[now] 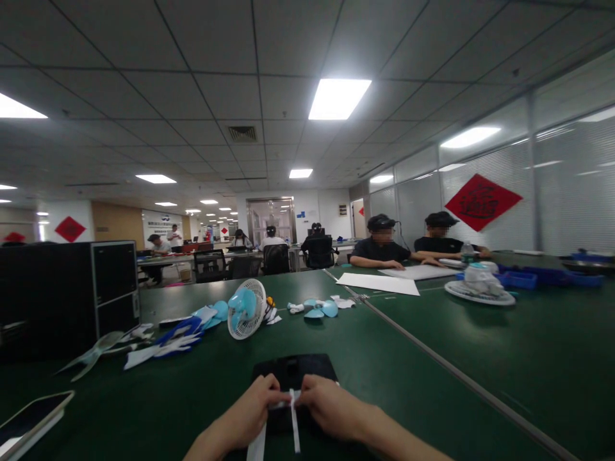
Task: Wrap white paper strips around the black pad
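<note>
My left hand and my right hand meet close together near the front edge of the view. Both are closed, fingertips pinching a thin white strip whose end hangs down between them. I cannot tell whether it is paper, tape or cloth. A wider white band runs down below my left hand. Beneath both hands lies a flat black object with a raised part at its middle; the hands hide much of it.
Ahead on the green table are a small white-and-blue fan, blue fan blades and gloves. A black computer case and a phone are at left. Two people sit across, near white boards.
</note>
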Tool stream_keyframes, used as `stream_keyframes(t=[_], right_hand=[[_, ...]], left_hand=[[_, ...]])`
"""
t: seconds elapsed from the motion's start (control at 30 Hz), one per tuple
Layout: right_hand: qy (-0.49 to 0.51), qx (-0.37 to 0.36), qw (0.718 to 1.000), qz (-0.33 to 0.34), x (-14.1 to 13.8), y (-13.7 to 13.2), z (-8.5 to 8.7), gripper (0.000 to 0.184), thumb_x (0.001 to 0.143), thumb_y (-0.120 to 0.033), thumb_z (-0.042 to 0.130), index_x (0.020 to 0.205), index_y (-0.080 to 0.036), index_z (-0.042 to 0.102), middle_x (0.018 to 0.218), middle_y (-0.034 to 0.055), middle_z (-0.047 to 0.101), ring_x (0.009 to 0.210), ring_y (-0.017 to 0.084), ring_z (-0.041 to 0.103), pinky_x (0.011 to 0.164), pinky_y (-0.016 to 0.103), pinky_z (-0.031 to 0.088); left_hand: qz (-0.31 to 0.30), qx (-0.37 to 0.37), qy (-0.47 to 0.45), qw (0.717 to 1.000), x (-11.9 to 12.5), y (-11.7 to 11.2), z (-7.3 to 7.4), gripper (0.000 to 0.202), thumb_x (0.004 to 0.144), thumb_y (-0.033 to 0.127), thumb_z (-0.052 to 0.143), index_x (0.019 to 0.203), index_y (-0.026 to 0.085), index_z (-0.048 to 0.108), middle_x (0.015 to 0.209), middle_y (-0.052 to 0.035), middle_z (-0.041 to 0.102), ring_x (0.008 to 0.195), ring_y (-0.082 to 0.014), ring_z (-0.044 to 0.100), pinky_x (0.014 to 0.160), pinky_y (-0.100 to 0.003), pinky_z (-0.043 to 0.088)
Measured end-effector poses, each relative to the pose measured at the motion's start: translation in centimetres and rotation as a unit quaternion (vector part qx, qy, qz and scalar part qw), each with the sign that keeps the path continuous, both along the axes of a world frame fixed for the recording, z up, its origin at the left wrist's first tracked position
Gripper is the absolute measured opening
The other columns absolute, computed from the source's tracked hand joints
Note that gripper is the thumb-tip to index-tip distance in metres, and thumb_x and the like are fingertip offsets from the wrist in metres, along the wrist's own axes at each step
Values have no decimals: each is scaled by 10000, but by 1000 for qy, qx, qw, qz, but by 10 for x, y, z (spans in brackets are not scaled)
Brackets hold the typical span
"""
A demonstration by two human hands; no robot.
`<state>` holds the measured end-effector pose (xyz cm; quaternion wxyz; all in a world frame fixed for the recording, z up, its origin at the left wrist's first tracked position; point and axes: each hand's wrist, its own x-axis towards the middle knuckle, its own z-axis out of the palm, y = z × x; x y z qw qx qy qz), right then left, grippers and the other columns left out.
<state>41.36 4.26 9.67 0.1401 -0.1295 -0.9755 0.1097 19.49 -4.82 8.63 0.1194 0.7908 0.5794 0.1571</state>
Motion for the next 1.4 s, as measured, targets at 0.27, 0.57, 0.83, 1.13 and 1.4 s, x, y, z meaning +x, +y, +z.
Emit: stream_keyframes(t=[0.27,0.57,0.83,1.13,1.4], right_hand=[[-38,71,996,-50,-5,-11,-3,388,884,-139,357,1123,-244,643,966,59,562,863,176,526,712,267,376],[-31,100,994,-13,14,-30,-4,403,891,-185,410,1215,-350,583,1083,58,568,971,218,500,826,337,402],[-24,112,993,8,19,-28,-17,406,888,-238,470,1260,-381,543,1251,57,535,1090,249,484,917,386,397],[-22,74,997,26,26,-32,-10,388,871,-246,509,1217,-406,581,1342,20,491,1163,249,458,962,406,371],[7,-21,1000,-17,19,-27,-1,508,883,-280,483,1387,-260,424,1394,63,496,1277,232,431,1098,393,288]], left_hand=[[0,0,-1,1000,-1,3,-2,620,747,-4,347,1215,347,554,1117,-15,490,1010,-167,447,904,-291,354],[19,-21,-18,999,6,-5,11,550,777,35,330,1170,319,589,1125,-19,487,1025,-175,441,933,-313,349],[12,-4,-19,1000,5,-1,2,642,733,-11,328,1214,342,566,1111,-17,488,1019,-168,445,945,-309,346],[15,-19,-17,1000,6,-4,9,651,738,-1,325,1251,338,537,1132,-21,483,1022,-170,443,950,-314,350],[9,-10,-15,1000,6,-2,6,631,734,2,320,1216,327,565,1092,-24,494,1001,-164,442,929,-296,352]])
